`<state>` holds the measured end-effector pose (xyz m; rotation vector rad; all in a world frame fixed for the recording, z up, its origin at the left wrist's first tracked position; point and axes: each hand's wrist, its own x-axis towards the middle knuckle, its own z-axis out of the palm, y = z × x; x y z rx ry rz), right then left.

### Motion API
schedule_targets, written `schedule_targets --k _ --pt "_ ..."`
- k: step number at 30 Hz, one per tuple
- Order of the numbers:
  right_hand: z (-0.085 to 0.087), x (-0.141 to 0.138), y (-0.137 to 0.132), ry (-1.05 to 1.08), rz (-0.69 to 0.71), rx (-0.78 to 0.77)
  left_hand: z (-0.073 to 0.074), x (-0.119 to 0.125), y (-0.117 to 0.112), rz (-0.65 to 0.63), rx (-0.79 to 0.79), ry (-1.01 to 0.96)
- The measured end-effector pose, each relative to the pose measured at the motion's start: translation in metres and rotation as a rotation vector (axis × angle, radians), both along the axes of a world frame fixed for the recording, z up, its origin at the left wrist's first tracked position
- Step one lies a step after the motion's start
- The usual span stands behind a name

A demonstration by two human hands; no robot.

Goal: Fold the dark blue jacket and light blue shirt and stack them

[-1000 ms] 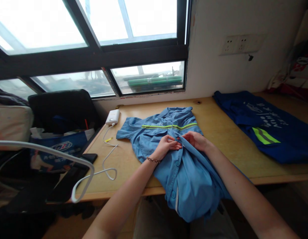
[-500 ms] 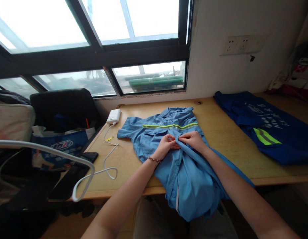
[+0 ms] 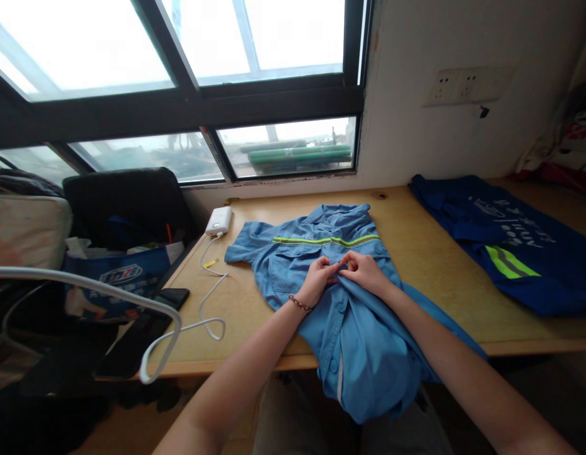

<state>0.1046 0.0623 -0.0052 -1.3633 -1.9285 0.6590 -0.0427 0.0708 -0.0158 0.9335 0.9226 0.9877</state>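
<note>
A light blue work shirt [image 3: 368, 341] with a yellow-green reflective stripe across its chest lies on the wooden table, its lower end hanging over the front edge. My left hand [image 3: 321, 278], a beaded bracelet at its wrist, pinches the shirt's front placket just below the stripe. Right beside it, my right hand [image 3: 361, 272] is closed on the same front opening, fingertips almost meeting those of the left. Whatever lies between the fingertips is too small to make out. Buttons [image 3: 334, 366] show on the placket below my hands.
Folded dark blue clothing [image 3: 506, 253] with a reflective patch lies on the table's right side. A white power bank [image 3: 219, 221] with a white cable [image 3: 212, 297] sits at the left, near a black phone [image 3: 174, 296]. Beyond the left edge stands a blue bag [image 3: 122, 284].
My right fingers have bent more and lifted slightly, and the left thumb has risen towards them at the placket. The shirt stays in place; the whole view has shifted slightly.
</note>
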Motion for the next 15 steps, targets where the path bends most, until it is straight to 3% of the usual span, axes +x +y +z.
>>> schedule_targets --k 7,15 --pt "-0.0012 0.0002 0.0025 0.066 0.028 -0.019 -0.0008 -0.0032 0.0026 0.011 -0.109 -0.137" --pt "0.0001 0.0000 0.0019 0.122 0.077 -0.054 0.0025 -0.0026 -0.0014 0.106 -0.117 -0.109"
